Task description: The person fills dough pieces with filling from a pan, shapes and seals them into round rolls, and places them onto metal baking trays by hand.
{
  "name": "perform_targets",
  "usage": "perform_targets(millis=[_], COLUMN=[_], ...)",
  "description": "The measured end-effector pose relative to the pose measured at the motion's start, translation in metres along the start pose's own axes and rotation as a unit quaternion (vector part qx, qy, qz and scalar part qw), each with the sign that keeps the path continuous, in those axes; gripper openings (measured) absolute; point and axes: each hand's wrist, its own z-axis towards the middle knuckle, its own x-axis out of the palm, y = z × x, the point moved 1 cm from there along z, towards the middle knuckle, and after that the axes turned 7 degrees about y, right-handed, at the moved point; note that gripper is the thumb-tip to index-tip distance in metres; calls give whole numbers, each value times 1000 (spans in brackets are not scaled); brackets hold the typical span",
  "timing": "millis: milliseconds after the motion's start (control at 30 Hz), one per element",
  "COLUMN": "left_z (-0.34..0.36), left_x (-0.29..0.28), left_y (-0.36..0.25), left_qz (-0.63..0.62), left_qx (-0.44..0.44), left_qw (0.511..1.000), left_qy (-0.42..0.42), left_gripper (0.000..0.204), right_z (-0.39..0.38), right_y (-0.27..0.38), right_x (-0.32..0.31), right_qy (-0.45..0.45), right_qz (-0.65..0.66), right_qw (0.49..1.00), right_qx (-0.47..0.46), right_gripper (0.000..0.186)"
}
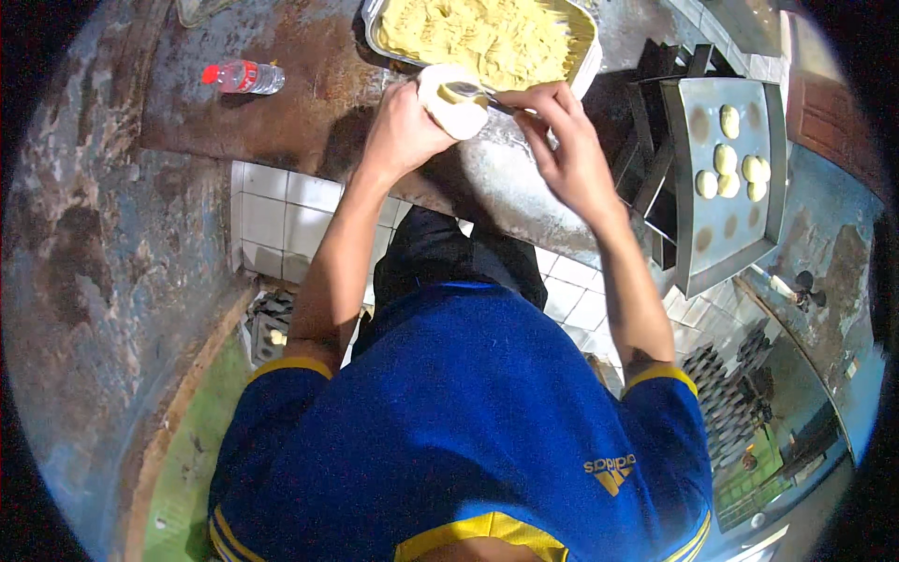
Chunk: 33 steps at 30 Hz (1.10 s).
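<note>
The person's left hand (405, 129) is closed around a flat piece of white dough (459, 122), fingers beneath it and the thumb side against its near left edge. The dough is held in the air above the front part of a worn, stained work table (281, 122), tilted and slightly cupped, with a small dab of yellow paste (449, 95) on it. The right hand (567, 150) pinches the handle of a metal spoon (501, 105) between thumb and fingers, its bowl resting at the paste. The dough looks light, soft and limp, likely to stretch or tear under a hard grip, so it would be best borne from below on a spread palm; the paste seems thick and sticky, and the spoon, light and stiff, is best taken by the handle. Just beyond the hands sits a metal pan (594, 58) heaped with yellow mash (478, 39). Well off to the left, a clear bottle (253, 78) with a red cap lies on its side. To the right, a dark metal rack (646, 173) stands beside a grey baking tray (709, 248) carrying several pale dough balls (725, 157).
</note>
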Motion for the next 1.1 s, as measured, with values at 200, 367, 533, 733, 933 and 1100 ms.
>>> perform_targets(millis=[200,367,533,733,933,1100], left_z=[5,3,8,-5,5,5], left_x=[-10,0,18,9,10,0], left_y=[-11,26,10,-29,-54,-64], left_qz=[34,12,-34,-32,-30,-121], left_qx=[22,12,7,13,35,-12], left_qw=[999,999,999,987,951,927], left_qy=[-29,-42,22,158,307,355], left_gripper=[39,43,39,40,46,47], right_z=[-20,-53,-145,-47,-26,-32], right_y=[-2,-36,-190,-24,30,30], right_x=[41,90,159,40,-8,-6], right_qy=[-122,-221,-6,-61,-24,-64], right_qz=[-101,25,-61,59,3,61], right_qw=[986,975,969,996,996,995], right_qx=[-46,8,240,15,-82,-44], right_gripper=[71,30,32,82,82,50])
